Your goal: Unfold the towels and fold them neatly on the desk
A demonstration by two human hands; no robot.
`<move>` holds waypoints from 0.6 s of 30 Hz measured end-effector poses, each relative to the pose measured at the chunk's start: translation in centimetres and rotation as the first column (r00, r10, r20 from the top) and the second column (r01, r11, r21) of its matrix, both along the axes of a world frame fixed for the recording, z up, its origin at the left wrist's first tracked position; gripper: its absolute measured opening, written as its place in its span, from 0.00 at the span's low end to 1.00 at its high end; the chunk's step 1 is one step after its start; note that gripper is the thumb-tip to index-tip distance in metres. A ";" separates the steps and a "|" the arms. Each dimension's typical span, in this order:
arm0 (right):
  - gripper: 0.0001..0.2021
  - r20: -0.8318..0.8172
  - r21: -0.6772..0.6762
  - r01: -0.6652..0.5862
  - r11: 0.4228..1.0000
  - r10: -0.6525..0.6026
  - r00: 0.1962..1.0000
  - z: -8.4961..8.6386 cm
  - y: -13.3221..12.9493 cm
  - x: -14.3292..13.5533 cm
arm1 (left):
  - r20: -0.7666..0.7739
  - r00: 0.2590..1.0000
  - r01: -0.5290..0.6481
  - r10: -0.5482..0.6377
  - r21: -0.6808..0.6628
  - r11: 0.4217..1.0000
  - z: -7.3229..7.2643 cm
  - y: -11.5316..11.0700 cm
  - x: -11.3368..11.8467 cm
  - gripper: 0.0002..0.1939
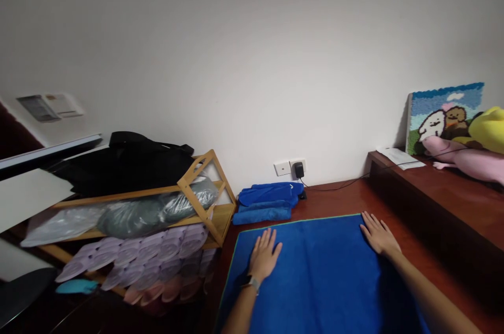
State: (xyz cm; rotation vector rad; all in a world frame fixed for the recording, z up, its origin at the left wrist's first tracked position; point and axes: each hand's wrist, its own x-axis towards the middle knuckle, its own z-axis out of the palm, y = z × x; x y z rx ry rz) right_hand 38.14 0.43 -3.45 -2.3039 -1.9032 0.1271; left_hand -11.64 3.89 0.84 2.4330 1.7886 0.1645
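Observation:
A blue towel (318, 265) with a thin green edge lies spread on the reddish-brown wooden tabletop (334, 198). Flat on its upper left part rests my left hand (264, 255), fingers stretched out, with a watch (252, 283) on the wrist. My right hand (378, 233) lies open at the towel's far right corner, its fingertips on the edge there. Neither hand grips anything. Beyond the towel, by the wall, sit folded blue towels (264, 202) in a small stack. The near part of the spread towel runs out of view.
Left of the table stands a wooden rack (205, 208) with a black bag (134, 160), plastic-wrapped items and several lilac slippers (169, 243). A charger (299, 169) in the wall socket trails a cable. On the raised ledge at right are a pink plush toy (468, 160) and a fluffy picture (444, 113).

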 end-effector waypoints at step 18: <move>0.39 -0.070 -0.032 -0.020 0.999 0.018 0.997 0.5 -4.4 -0.4 | -0.046 0.988 -0.141 0.149 0.140 0.980 0.6 -1.5 -11.0 0.32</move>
